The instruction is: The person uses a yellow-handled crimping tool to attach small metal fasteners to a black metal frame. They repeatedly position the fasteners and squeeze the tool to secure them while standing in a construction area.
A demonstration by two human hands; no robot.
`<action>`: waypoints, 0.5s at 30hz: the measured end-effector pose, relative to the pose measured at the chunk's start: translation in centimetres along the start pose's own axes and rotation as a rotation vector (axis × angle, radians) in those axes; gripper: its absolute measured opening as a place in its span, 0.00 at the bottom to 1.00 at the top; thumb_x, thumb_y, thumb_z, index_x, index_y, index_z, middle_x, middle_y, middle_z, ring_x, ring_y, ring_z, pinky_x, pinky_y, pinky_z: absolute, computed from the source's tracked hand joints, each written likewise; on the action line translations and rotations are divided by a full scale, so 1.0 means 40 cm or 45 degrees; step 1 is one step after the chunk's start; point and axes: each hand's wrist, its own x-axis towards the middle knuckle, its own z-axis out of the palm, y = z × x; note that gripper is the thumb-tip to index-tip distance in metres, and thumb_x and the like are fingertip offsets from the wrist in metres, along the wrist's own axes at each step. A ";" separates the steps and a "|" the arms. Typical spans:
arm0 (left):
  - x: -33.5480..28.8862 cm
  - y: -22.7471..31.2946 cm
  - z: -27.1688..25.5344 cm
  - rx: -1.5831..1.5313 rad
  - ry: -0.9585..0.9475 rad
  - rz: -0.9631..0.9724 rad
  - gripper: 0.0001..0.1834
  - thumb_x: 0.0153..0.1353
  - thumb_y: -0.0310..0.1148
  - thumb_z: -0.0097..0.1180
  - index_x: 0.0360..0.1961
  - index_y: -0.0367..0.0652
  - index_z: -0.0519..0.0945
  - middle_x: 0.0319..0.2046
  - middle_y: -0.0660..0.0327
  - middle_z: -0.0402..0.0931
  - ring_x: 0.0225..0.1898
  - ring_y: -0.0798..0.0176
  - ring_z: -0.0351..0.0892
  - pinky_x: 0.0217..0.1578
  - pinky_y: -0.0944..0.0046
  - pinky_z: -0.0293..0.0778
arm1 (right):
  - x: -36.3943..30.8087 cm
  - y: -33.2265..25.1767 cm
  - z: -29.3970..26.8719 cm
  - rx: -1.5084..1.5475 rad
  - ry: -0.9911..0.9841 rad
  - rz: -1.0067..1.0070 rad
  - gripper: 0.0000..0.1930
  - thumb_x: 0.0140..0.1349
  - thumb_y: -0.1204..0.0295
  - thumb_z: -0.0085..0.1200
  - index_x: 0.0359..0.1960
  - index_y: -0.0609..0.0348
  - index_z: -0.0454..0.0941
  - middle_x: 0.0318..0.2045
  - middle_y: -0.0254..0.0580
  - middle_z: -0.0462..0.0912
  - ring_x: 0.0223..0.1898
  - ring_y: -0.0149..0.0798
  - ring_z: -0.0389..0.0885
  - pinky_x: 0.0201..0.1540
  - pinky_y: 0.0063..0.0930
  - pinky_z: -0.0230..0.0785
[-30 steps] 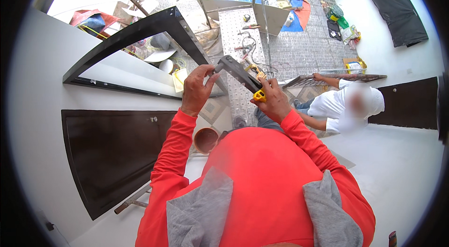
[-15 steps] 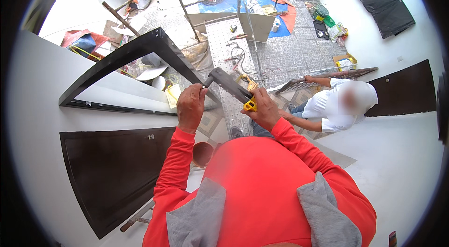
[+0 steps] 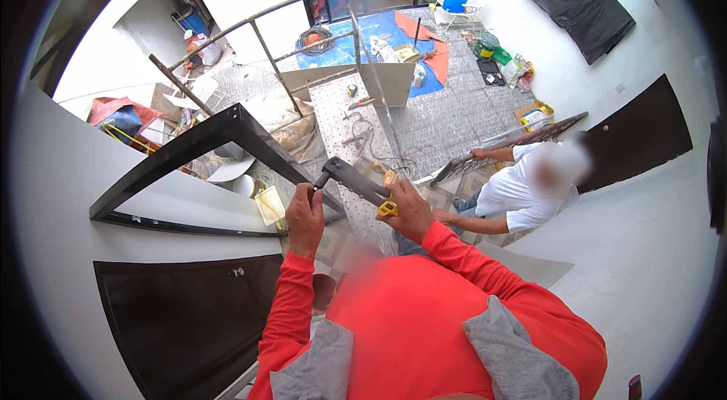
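The tool (image 3: 357,180) is dark grey, its handle (image 3: 388,208) yellow, the frame (image 3: 265,146) black, the plank (image 3: 330,103) pale and dotted.

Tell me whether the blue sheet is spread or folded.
Spread: the sheet lies wide across the floor, its blue surface showing between things on it.

Beyond the elongated dark-grey tool (image 3: 357,180), open room ran above the pale perforated metal plank (image 3: 337,108), with the black angular metal frame (image 3: 241,124) barring the left.

text: none legible | labels: none legible | numbers: none legible | signs: none legible
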 end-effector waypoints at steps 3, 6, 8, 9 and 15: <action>-0.002 -0.014 0.002 0.171 0.005 0.113 0.09 0.75 0.34 0.53 0.39 0.41 0.72 0.26 0.50 0.75 0.27 0.43 0.78 0.29 0.48 0.70 | -0.005 0.003 0.006 -0.021 0.004 0.007 0.34 0.51 0.59 0.75 0.57 0.56 0.72 0.49 0.44 0.73 0.50 0.52 0.80 0.47 0.45 0.77; -0.004 -0.041 0.011 0.149 -0.078 0.012 0.10 0.75 0.36 0.52 0.39 0.41 0.72 0.24 0.50 0.74 0.26 0.42 0.77 0.28 0.47 0.70 | -0.003 0.006 0.010 -0.023 0.011 0.012 0.34 0.51 0.59 0.75 0.57 0.56 0.72 0.49 0.44 0.73 0.50 0.52 0.80 0.47 0.45 0.77; -0.004 -0.052 0.019 0.015 -0.199 -0.202 0.10 0.76 0.36 0.51 0.38 0.41 0.72 0.23 0.51 0.74 0.24 0.43 0.77 0.27 0.48 0.70 | -0.001 0.007 0.011 -0.026 0.022 0.006 0.34 0.51 0.59 0.75 0.57 0.56 0.72 0.49 0.44 0.73 0.50 0.52 0.80 0.47 0.45 0.77; -0.005 -0.053 0.021 -0.141 -0.179 -0.227 0.10 0.76 0.36 0.51 0.38 0.41 0.72 0.22 0.51 0.74 0.24 0.44 0.77 0.27 0.48 0.70 | 0.000 0.008 0.011 -0.032 0.035 -0.004 0.34 0.51 0.60 0.76 0.57 0.56 0.72 0.49 0.44 0.73 0.50 0.52 0.80 0.47 0.45 0.76; -0.001 -0.009 0.031 -0.286 0.052 -0.137 0.10 0.75 0.36 0.52 0.38 0.41 0.73 0.22 0.53 0.74 0.21 0.46 0.76 0.25 0.49 0.70 | 0.003 0.009 0.013 -0.001 0.033 -0.006 0.34 0.50 0.61 0.76 0.57 0.57 0.72 0.49 0.43 0.73 0.51 0.51 0.79 0.46 0.44 0.76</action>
